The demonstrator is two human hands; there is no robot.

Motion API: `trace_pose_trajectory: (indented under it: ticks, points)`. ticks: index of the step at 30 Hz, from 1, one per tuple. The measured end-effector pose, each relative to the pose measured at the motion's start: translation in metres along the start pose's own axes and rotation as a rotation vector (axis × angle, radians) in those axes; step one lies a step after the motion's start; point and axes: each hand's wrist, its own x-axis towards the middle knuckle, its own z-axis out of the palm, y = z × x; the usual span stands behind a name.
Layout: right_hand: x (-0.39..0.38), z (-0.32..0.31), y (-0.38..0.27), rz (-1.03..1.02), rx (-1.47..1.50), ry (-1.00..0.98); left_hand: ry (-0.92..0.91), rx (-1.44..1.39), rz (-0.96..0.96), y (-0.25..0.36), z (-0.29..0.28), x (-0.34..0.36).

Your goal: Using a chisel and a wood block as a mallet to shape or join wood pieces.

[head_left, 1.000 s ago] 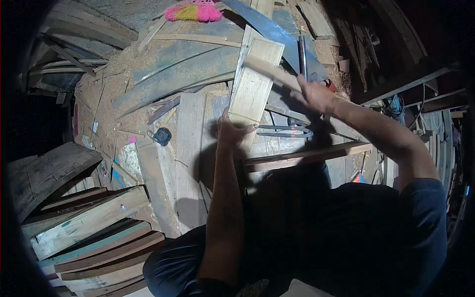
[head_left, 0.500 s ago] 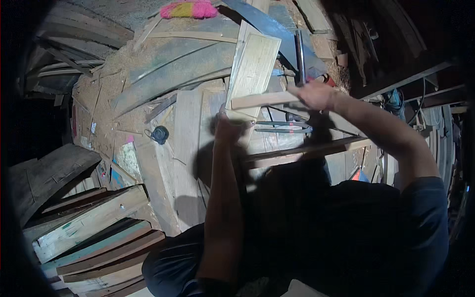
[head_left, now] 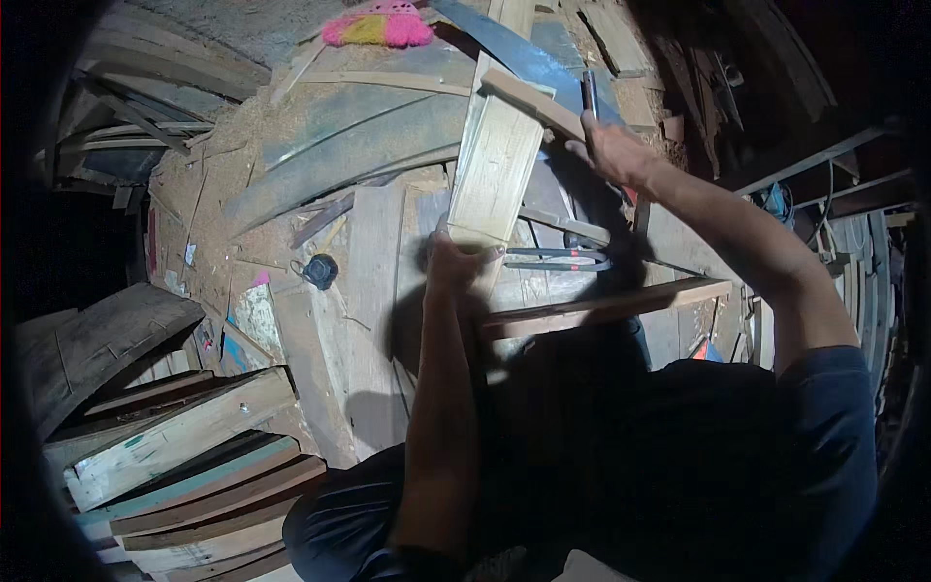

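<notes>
A pale wooden board (head_left: 493,179) lies lengthwise in front of me, on top of another light piece that shows along its left edge. My left hand (head_left: 456,264) grips the board's near end, thumb stretched along that edge. My right hand (head_left: 616,153) is closed on a wooden slat (head_left: 531,99), whose free end lies over the board's far end. Just right of my left hand are the two dark handles of a pincer-like tool (head_left: 553,260). A dark metal tube (head_left: 589,89) stands just beyond my right hand.
Planks and sawdust cover the work surface. A round black tape measure (head_left: 319,272) lies to the left, and a pink and yellow fuzzy item (head_left: 378,27) at the far side. A wooden bar (head_left: 611,308) crosses close to me. Stacked boards (head_left: 184,436) stand at lower left.
My right hand has moved away from me with the slat, from the board's near end to its far end. The left hand stays at the near end.
</notes>
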Motion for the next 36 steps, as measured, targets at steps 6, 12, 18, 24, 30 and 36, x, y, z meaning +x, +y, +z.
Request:
trace_pose_trajectory:
  ticks: [6, 12, 18, 24, 30, 36]
  points:
    - [-0.035, 0.009, -0.039, -0.365, -0.241, -0.374, -0.024, 0.134, -0.240, 0.006, -0.007, -0.004]
    - [0.001, -0.002, -0.022, -0.050, 0.080, -0.055, 0.220, 0.322, 0.214, -0.053, -0.003, 0.007]
    - [-0.016, -0.011, -0.024, -0.285, -0.179, -0.375, 0.063, 0.297, -0.034, -0.062, -0.008, 0.009]
    - [-0.027, 0.011, -0.001, -0.068, 0.081, -0.149, 0.114, 0.175, -0.044, 0.000, 0.006, -0.003]
    - [-0.006, -0.002, -0.009, -0.181, -0.031, -0.207, 0.137, 0.248, -0.012, -0.052, -0.009, 0.000]
    - [-0.059, 0.042, -0.004, -0.318, -0.020, -0.234, 0.020, 0.150, -0.081, -0.044, -0.004, 0.012]
